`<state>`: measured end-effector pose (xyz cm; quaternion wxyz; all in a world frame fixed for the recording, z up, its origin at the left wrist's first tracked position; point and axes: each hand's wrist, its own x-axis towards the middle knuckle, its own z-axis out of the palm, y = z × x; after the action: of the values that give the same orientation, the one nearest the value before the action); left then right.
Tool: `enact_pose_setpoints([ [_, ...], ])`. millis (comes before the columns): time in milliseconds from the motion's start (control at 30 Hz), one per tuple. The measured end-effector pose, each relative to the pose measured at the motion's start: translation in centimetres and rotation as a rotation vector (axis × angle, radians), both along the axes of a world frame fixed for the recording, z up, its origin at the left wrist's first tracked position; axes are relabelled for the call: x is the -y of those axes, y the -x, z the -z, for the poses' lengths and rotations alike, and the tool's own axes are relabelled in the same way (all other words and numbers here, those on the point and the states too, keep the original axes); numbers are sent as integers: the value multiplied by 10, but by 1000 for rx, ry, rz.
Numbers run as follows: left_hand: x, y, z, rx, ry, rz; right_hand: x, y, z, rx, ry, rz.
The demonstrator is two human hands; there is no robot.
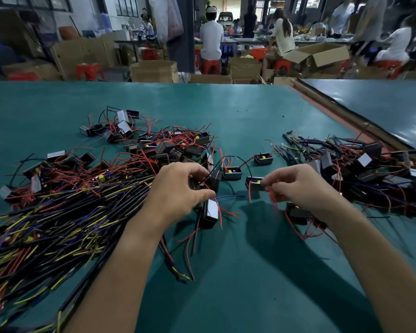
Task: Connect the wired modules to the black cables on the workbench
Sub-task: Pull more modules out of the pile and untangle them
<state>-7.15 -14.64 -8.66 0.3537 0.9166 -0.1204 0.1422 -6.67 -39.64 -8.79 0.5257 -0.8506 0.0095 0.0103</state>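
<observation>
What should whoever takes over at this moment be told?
Left hand: fingers curled round a black module and its wires.
Right hand: pinches red wires by a second module.
Cables are heaped on the left, with loose modules behind them.
Right heap: modules mixed with cables, seemingly joined; cannot confirm.
Left to do: connect the held modules, then both left heaps.

A teal-green matted counter [226,104] filled the lower frame. Behind it stood open brown cardboard boxes [318,55] and red plastic stools [89,71], a dark square pillar [181,32] at upper centre, and dark-framed windows [127,6] at upper left. Seated workers [210,40] faced long tables [322,40] across the top.
</observation>
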Motion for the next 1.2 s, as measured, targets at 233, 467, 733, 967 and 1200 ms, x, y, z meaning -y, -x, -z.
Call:
enact_pose_setpoints([
  [233, 8, -1, 5, 139, 55, 64, 0, 2, 7, 152, 494, -91],
  [467, 18, 5, 3, -189, 136, 173, -13, 0, 10, 247, 580, -279],
  [733, 33, 17, 8, -485, 145, 204, -9, -2, 14, 197, 539, -290],
  [967, 23, 13, 5, -233, -202, -45, 4, -2, 10, 217, 485, -249],
  [1200, 23, 17, 2, -29, -252, -72, 0, 0, 9, 254, 455, -277],
])
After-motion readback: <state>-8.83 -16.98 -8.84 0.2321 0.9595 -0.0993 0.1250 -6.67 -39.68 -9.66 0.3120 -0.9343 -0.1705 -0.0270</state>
